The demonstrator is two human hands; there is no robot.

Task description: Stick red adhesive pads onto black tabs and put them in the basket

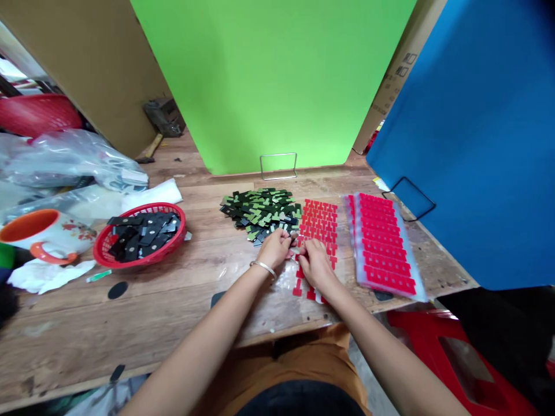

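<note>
Wooden table, green, blue panels

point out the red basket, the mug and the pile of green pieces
red basket (pixel 102 252), head view, on its front-left rim
mug (pixel 69 232), head view, on its flowered white side
pile of green pieces (pixel 260 211), head view, on the middle of the heap

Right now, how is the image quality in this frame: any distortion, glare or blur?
Head view: wide-angle lens bows the wooden table edge and the green board; light is even and soft, with faint glare on the clear plastic bags; left hand and right hand sharp, the small part between them too tiny to resolve.
</note>
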